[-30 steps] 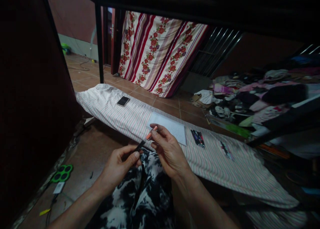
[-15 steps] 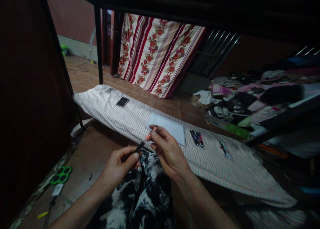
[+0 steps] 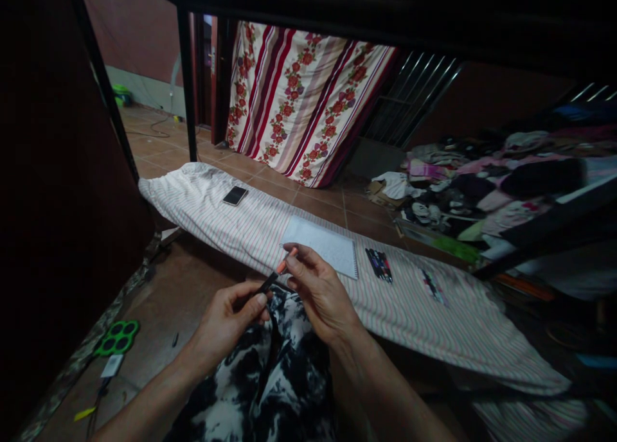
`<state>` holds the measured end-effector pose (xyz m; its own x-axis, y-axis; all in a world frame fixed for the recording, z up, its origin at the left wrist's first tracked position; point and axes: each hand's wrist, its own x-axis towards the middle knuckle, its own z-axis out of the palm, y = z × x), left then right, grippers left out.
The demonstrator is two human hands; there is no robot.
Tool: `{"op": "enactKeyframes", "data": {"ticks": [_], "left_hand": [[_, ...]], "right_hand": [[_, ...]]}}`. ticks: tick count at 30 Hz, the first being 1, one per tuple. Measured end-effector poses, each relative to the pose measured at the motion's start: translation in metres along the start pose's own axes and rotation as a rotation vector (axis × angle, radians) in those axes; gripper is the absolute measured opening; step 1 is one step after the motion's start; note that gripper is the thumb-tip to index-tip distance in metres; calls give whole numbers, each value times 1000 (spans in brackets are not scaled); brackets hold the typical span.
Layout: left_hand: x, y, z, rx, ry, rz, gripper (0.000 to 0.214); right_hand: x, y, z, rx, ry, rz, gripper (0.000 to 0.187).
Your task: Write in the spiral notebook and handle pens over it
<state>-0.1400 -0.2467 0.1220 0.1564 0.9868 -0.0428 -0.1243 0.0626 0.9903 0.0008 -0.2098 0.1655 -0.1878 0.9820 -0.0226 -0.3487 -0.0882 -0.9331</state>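
Observation:
Above my lap, my left hand (image 3: 234, 313) pinches a slim black pen barrel (image 3: 268, 282) between thumb and fingers. Opposite it, my right hand (image 3: 321, 288) has its thumb and fingertips closed on a small orange pen piece (image 3: 288, 260). The orange piece meets the upper end of the black barrel, or nearly so; I cannot tell if they are joined. Behind my right hand lies a spiral notepad (image 3: 332, 246) with a pale page or cover. Several dark pens (image 3: 379, 265) rest side by side to its right, and a smaller group of slim pen parts (image 3: 432, 288) lies farther right.
A striped cloth (image 3: 212, 204) covers the long, low surface, with a phone (image 3: 235, 196) on its left part. Dark posts (image 3: 187, 88) frame the space. A green four-ring object (image 3: 117, 338) with a cable lies on the floor. Clothes (image 3: 482, 185) are heaped at right.
My right hand has moved slightly left and down, bringing the orange piece closer to the black barrel. My left hand has barely moved, and the view has shifted a little.

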Motion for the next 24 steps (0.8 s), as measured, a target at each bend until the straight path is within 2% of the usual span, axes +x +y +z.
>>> {"op": "enactKeyframes", "data": {"ticks": [18,22,24], "left_hand": [[3,-3,-2,18,-2,10,34],[4,-3,-2,30,12,15,31],[3,-2,-3,44,17,21,30]], "right_hand": [[2,-2,-13,-317,-33,-101,22],[0,-7,-16,-404,-109,-105,23],[-1,-10,-18,-528,-143,-152,24]]}}
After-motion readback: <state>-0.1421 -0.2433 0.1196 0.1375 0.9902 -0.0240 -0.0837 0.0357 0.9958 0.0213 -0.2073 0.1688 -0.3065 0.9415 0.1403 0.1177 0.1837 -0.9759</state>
